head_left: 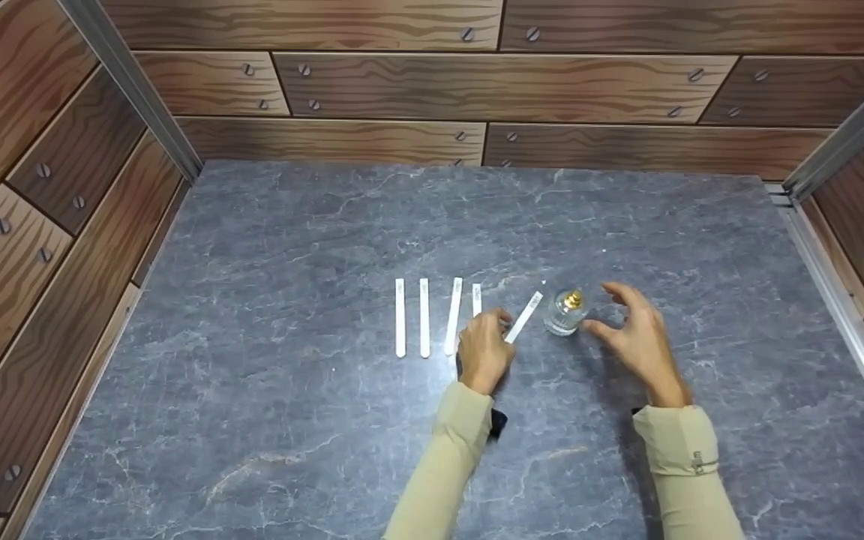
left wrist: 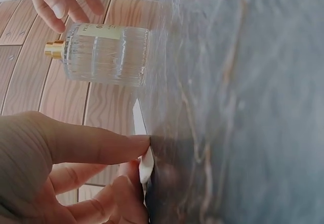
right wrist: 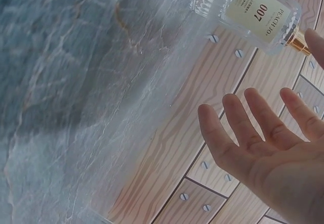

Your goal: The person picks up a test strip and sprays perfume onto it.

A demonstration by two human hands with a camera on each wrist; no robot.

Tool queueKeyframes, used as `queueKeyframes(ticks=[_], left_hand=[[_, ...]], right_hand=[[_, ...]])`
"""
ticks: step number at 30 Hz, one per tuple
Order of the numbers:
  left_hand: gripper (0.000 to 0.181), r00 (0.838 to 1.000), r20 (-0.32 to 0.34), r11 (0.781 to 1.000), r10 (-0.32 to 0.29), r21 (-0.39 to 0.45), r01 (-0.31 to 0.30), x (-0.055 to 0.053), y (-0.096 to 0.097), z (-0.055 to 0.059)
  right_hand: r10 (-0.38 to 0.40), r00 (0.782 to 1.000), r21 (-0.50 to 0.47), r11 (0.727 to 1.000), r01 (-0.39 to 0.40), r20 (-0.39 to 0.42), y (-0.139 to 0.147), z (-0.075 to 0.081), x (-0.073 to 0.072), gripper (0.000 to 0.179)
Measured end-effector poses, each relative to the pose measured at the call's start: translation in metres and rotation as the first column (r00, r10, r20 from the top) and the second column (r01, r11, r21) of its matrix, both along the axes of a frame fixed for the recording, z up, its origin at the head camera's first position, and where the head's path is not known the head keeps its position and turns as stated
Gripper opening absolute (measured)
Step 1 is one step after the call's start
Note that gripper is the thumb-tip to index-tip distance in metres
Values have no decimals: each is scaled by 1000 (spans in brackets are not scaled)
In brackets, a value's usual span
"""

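Observation:
My left hand (head_left: pixel 486 349) pinches a white paper test strip (head_left: pixel 524 316) near its lower end, between thumb and finger, close to the tabletop. In the left wrist view the strip (left wrist: pixel 138 117) shows on both sides of the thumb. Just right of that strip stands a clear glass perfume bottle (head_left: pixel 565 315) with a gold spray top. Its pale label (right wrist: pixel 259 12) reads 007. My right hand (head_left: pixel 638 341) is beside the bottle with fingers spread and nothing in its grasp; whether the thumb touches the glass I cannot tell.
Several more white strips lie left of my left hand: one at the far left (head_left: pixel 400 319), one beside it (head_left: pixel 424 319), a slightly slanted one (head_left: pixel 454 311) and one partly hidden by the hand (head_left: pixel 477 295). Wood-patterned panels (head_left: pixel 477 86) border the grey marbled tabletop (head_left: pixel 289 240).

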State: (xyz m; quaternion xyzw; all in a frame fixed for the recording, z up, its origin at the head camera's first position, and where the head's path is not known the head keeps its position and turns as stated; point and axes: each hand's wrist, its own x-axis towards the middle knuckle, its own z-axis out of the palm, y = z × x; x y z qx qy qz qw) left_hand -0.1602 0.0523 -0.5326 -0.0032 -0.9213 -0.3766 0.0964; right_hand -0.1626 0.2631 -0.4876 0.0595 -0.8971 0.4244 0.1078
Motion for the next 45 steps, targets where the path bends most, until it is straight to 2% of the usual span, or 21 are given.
queueKeyframes(ticks=[3, 8, 11, 15, 18, 19, 21, 25, 26, 28, 32, 35, 41, 45], left_hand=[[28, 999, 19, 1000, -27, -10, 28, 0, -1, 1], [25, 987, 125, 995, -97, 9, 97, -1, -2, 4], [26, 981, 154, 993, -115, 16, 113, 0, -6, 6], [30, 984, 89, 988, -151, 31, 149, 1, -12, 9], [36, 979, 15, 975, -204, 91, 202, 2, -18, 10], [38, 975, -2, 968, -221, 125, 219, 2, -20, 10], [40, 965, -23, 939, -263, 224, 261, 1, -25, 11], [42, 947, -17, 859, -321, 417, 299, -1, -32, 11], [42, 946, -12, 846, -323, 446, 294, -1, -34, 10], [43, 950, 0, 841, -312, 465, 276, 0, -38, 9], [44, 959, 24, 860, -281, 450, 241, 3, -44, 7], [44, 960, 45, 864, -276, 450, 227, 4, -47, 7], [46, 967, 27, 859, -254, 465, 213, 6, -53, 7], [46, 970, 0, 844, -245, 493, 213, 6, -55, 6]], right_hand=[[2, 1000, 2, 1000, -2, 4, 0, 0, 0, 58], [3, 1000, 4, 1000, -3, 2, 1, 1, 1, 59], [9, 1000, 7, 1000, -9, 8, 2, 2, 2, 60], [16, 1000, 7, 1000, -16, 20, 5, 2, 3, 60], [18, 999, 5, 1000, -18, 32, 5, 1, 2, 59], [20, 999, 7, 1000, -20, 35, 5, 1, 2, 59], [28, 999, 11, 1000, -28, 35, 4, 0, -1, 60], [25, 1000, 27, 999, -25, 14, 0, 1, -5, 62], [25, 1000, 21, 999, -25, 11, -1, 2, -6, 62], [26, 1000, 12, 1000, -26, 17, -4, 2, -7, 62], [47, 998, -17, 999, -46, 45, -9, -1, -9, 62], [46, 998, -17, 999, -45, 51, -11, -3, -10, 62], [45, 997, -4, 999, -45, 66, -13, -4, -11, 63], [54, 995, -5, 999, -54, 80, -13, -5, -13, 64]])
